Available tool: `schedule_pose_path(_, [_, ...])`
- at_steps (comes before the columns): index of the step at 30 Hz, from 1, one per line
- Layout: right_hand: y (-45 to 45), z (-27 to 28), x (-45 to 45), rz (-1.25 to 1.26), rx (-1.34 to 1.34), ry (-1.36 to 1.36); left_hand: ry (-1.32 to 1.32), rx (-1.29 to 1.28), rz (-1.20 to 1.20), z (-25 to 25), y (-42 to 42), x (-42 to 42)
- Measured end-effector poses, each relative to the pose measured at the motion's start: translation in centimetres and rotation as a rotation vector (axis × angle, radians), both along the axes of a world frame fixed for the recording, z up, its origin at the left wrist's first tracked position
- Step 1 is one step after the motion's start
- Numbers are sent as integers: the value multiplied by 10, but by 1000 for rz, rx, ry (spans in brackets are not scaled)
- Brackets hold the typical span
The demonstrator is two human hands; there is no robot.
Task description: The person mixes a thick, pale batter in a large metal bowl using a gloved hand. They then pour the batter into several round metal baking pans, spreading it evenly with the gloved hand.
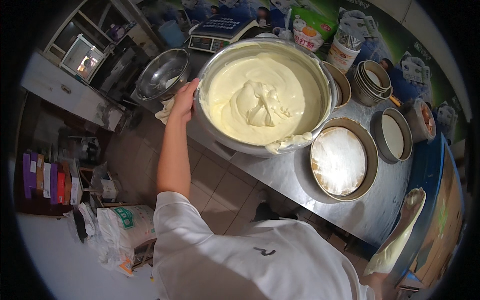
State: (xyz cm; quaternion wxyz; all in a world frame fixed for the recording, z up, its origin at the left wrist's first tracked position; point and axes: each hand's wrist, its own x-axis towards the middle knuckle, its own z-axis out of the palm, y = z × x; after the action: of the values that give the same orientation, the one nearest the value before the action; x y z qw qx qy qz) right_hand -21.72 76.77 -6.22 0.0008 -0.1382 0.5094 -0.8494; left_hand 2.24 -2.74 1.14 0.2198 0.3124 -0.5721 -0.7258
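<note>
A large metal mixing bowl (225, 144) full of thick pale yellow batter (262, 105) is tilted towards me at the table's near edge. My left hand (186, 99) grips its left rim. Batter clings to the rim and hangs over the near side. At the far right, my right hand (410, 206) and forearm are thickly coated in batter, away from the bowl; its fingers are not distinct. Beside the bowl, a large round cake pan (371, 180) with a whitish bottom stands on the steel table (270, 172). A smaller round pan (410, 144) is to its right.
A second metal bowl (163, 75) stands at the left, with a cloth (165, 111) below it. Behind are a digital scale (221, 32), a green bag (313, 28), a white tub (343, 56), stacked pans (369, 92) and a plastic container (422, 120). A blue-edged wooden surface (438, 228) borders the right.
</note>
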Motion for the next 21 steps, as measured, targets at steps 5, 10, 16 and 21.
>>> schedule_pose_path(5, [-15, 10, 4, 130, 1, 93, 112, 88, 152, -7, 18, 4])
schedule_pose_path(10, [-27, 3, -14, 20, 124, 112, 228, 98, 393, -8, 70, 24])
schedule_pose_path(16, [-36, -27, -67, 70, 61, -61, 292, 136, 675, -8, 193, 28])
schedule_pose_path(21, [-44, -33, -53, 71, 67, 104, 134, -34, 470, -32, 134, 67])
